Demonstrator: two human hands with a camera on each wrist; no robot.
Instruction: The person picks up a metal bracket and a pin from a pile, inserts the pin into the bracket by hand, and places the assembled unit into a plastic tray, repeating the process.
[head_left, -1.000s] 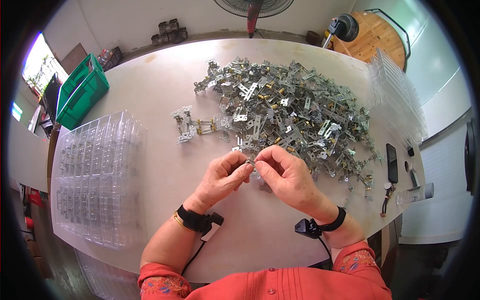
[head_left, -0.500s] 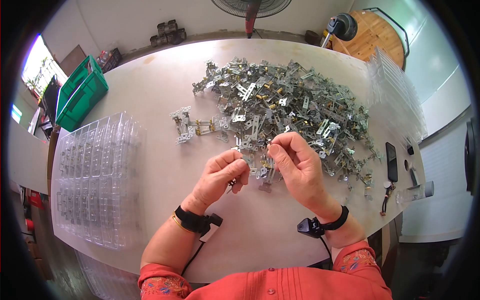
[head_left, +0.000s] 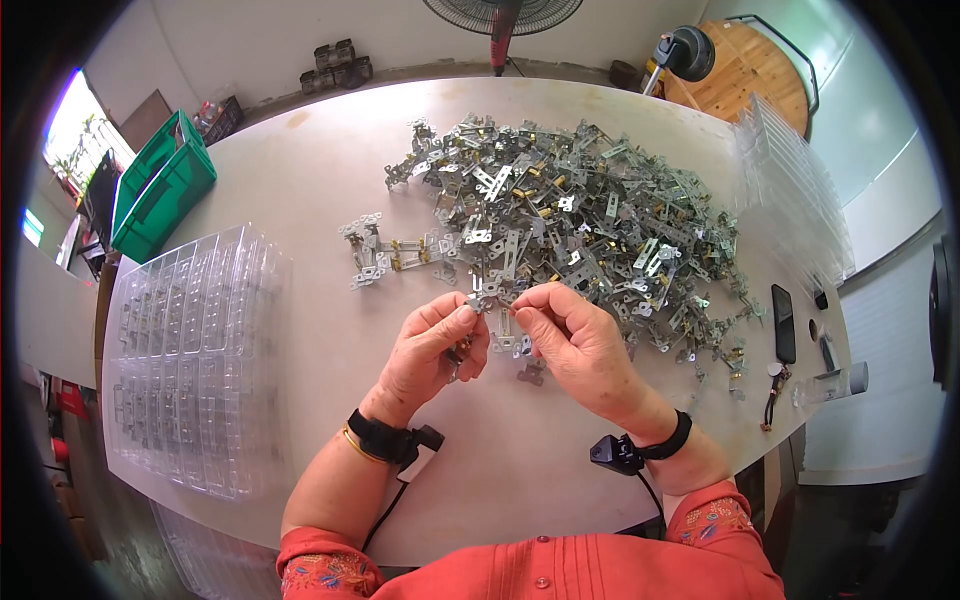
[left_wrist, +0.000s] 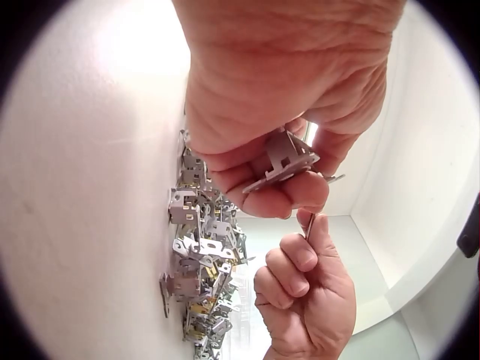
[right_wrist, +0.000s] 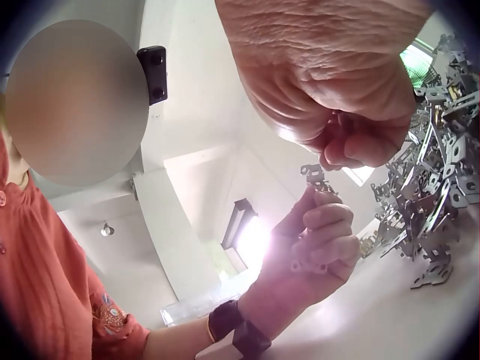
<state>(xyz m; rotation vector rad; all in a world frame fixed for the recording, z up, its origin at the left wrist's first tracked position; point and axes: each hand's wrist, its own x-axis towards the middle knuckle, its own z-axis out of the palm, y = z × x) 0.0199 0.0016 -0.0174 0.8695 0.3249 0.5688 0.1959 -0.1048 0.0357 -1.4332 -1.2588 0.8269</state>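
My left hand [head_left: 428,350] grips a grey metal bracket [left_wrist: 289,159] in its curled fingers, low against the palm. A second flat, holed metal bracket [head_left: 488,301] sticks out from its thumb and fingertip. My right hand [head_left: 580,345] faces it closely, thumb and forefinger pinching the edge of a thin metal piece [left_wrist: 310,225], mostly hidden by the fingers. Both hands are above the table just in front of a large pile of metal brackets [head_left: 600,220], some with brass-coloured parts.
Clear plastic trays [head_left: 190,350] with metal parts stand at the left, and more clear trays [head_left: 795,195] at the right. A green crate [head_left: 165,190] is at the far left. A phone [head_left: 783,325] and a clear bottle [head_left: 830,388] lie near the right edge.
The hands were together, then the right one moved apart toward the pile. It is now back by the left fingertips, where a flat bracket shows between the hands.
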